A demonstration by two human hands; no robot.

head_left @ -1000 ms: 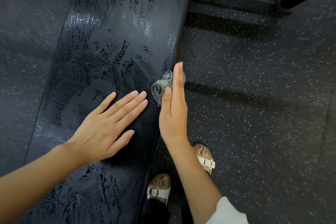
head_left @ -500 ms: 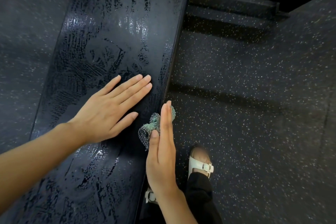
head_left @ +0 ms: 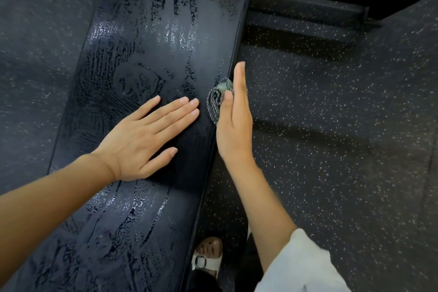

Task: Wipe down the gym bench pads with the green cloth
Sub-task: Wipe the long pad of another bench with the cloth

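Green cloth (head_left: 216,99) sits bunched against the right side edge of the bench pad (head_left: 147,38). The right hand (head_left: 234,130) presses it there with a flat grip: fingers straight, thumb laid on the cloth, nothing curled round it. The left hand (head_left: 144,140) lies spread, palm down, on the pad's top, holding nothing. Wet streaks cover the top, so the step is probably the side edge. The next move calls for sliding the cloth along it under steady sideways pressure.

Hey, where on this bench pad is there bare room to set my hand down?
Free: the far stretch of bench pad beyond the left hand, and the near stretch below its wrist. Crowded: the right edge, where the right hand presses the green cloth against the side.
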